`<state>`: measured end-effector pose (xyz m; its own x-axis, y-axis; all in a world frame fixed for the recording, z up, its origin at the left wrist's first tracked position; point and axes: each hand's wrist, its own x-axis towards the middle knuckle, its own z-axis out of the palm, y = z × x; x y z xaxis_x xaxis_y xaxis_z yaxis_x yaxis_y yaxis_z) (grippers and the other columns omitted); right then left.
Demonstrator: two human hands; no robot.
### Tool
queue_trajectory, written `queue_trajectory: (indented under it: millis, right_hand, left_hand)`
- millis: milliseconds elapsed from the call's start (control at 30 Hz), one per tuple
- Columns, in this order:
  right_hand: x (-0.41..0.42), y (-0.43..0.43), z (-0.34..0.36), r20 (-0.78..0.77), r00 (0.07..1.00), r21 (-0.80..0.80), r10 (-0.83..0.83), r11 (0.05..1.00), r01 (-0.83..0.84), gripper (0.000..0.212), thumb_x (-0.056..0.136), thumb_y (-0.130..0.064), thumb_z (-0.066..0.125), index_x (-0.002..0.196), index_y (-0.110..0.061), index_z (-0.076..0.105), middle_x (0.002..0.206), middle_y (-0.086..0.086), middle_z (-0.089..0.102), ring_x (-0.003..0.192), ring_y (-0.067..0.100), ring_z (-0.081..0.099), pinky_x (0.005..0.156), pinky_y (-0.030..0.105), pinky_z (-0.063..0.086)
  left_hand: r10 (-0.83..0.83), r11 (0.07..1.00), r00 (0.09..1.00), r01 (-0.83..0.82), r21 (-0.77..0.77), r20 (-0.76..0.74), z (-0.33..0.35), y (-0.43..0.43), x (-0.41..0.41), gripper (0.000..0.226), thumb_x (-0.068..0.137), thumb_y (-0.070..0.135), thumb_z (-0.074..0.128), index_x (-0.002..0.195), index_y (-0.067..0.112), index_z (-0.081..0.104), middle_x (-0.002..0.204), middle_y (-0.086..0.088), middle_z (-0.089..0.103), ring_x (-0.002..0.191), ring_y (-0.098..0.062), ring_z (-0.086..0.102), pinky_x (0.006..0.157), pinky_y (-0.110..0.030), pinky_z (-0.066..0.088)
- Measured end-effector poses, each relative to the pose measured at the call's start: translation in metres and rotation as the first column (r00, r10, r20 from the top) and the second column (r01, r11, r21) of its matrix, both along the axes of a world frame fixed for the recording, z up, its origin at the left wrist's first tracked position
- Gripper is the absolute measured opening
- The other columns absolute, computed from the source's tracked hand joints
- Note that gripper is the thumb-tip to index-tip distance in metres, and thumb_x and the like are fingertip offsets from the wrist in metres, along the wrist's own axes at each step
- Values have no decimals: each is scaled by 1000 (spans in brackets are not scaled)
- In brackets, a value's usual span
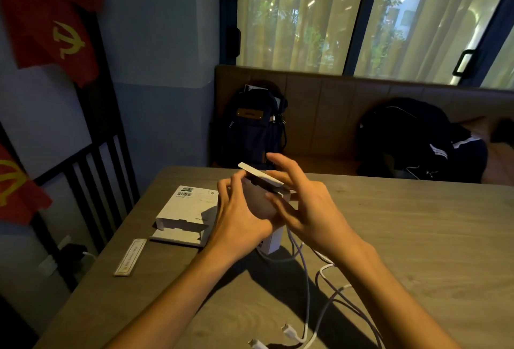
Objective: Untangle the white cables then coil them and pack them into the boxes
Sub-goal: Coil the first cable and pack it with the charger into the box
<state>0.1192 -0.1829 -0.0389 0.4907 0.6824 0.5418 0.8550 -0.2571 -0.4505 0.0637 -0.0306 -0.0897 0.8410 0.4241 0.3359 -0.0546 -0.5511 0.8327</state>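
Both hands hold a small white box (274,240) upright above the table, its far end flap (260,174) lifted open. My left hand (239,215) wraps the box's left side. On the right side, my right hand (303,204) grips it with its fingers up at the flap. A second white box (187,213) lies flat on the table to the left, its near end open. White cables (319,287) trail loose across the table below my right wrist, two plugs (288,330) lying near the front edge.
A narrow paper sleeve (130,256) lies at the table's left edge (83,273). Beyond the table (417,237), a bench holds a dark backpack (256,126) and a dark jacket (417,137). Black railing stands at the left.
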Motion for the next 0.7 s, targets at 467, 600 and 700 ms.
queue_trajectory:
  millis: [467, 600, 700]
  right_hand:
    - [10, 9, -13, -442, 875, 245, -197, 912, 328, 6, 87, -27, 76, 83, -28, 71, 87, -16, 73, 93, -8, 64, 79, 25, 57]
    - [16, 9, -16, -494, 842, 250, -216, 893, 376, 14, 84, -33, 79, 77, -25, 70, 83, -17, 73, 95, -1, 66, 87, 36, 58]
    - [18, 7, -15, -514, 841, 221, -171, 920, 323, 15, 84, -32, 78, 77, -22, 70, 85, -16, 74, 98, 1, 67, 89, 37, 58]
  left_hand:
    - [72, 928, 992, -103, 358, 101, -2, -6, 1, 114, 57, 57, 89, 142, 39, 15, 141, 6, 21, 129, -17, 33, 91, -34, 53]
    - [51, 891, 987, -115, 440, 155, -3, -8, 0, 106, 58, 59, 86, 140, 38, 23, 141, 7, 23, 126, -14, 32, 89, -25, 42]
    - [24, 884, 988, -93, 458, 155, -1, -7, -3, 102, 58, 54, 88, 135, 41, 22, 138, 10, 20, 124, -13, 28, 89, -26, 41]
